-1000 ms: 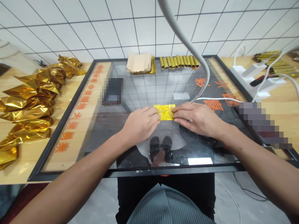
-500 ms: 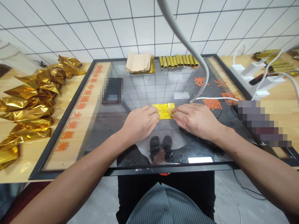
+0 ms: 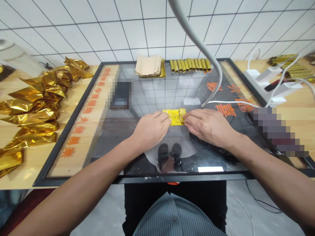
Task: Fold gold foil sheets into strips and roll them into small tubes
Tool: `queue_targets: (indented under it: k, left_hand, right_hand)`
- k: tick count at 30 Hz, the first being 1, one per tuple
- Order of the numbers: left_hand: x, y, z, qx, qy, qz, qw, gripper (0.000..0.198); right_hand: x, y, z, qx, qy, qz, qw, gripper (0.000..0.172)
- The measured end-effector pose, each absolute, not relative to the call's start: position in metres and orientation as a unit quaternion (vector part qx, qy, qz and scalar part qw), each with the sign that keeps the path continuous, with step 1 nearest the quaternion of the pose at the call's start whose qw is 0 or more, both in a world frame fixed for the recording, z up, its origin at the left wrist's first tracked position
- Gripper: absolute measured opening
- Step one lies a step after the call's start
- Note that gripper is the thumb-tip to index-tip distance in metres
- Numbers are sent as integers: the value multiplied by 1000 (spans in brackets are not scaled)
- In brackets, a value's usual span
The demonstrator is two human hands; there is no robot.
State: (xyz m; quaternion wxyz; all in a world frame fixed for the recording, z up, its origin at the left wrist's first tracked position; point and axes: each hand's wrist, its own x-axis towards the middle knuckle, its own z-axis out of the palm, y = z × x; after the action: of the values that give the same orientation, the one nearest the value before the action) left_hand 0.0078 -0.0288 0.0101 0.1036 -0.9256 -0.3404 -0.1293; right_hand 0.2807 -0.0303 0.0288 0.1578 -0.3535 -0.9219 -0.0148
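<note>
A small piece of shiny gold foil paper (image 3: 176, 118) lies on the black-framed glass panel (image 3: 147, 98), its right edge folded over. My left hand (image 3: 154, 128) is closed, with bent fingers gripping the foil's left edge. On the right edge, the fingers of my right hand (image 3: 209, 124) pinch the folded strip. The fingertips of both hands are partly hidden. A row of rolled gold foil tubes (image 3: 190, 65) and a stack of brown paper (image 3: 148, 65) with gold foil beside it sit at the back of the panel.
Crumpled gold foil pieces (image 3: 36, 105) spread along the table's left side. A blurred dark object (image 3: 120, 94) lies on the panel. At right stand a white power strip (image 3: 256, 85) with plugs and more foil tubes (image 3: 297, 68). A thick grey cable (image 3: 201, 49) hangs in front.
The foil's right edge now looks more folded over and raised under my right fingers. Both hands stay at the foil, while the whole view has shifted slightly.
</note>
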Motion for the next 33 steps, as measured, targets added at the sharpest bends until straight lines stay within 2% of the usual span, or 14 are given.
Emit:
queue_targets:
  k: [7, 15, 24, 29, 33]
  left_hand:
    - [9, -34, 16, -922, -350, -140, 93, 27]
    - [11, -31, 12, -926, -337, -129, 114, 26]
    - [11, -30, 11, -925, -337, -129, 121, 24]
    - [11, -30, 13, -923, -344, -133, 108, 27]
    - [9, -31, 13, -923, -345, -144, 91, 27]
  right_hand:
    - [280, -31, 32, -351, -924, -57, 141, 20]
    - [280, -29, 32, -365, -917, -54, 152, 26]
    - [283, -30, 37, -351, -924, -26, 149, 24]
    - [284, -32, 34, -348, -923, -25, 160, 39]
    - [284, -32, 27, -349, -925, -14, 150, 35]
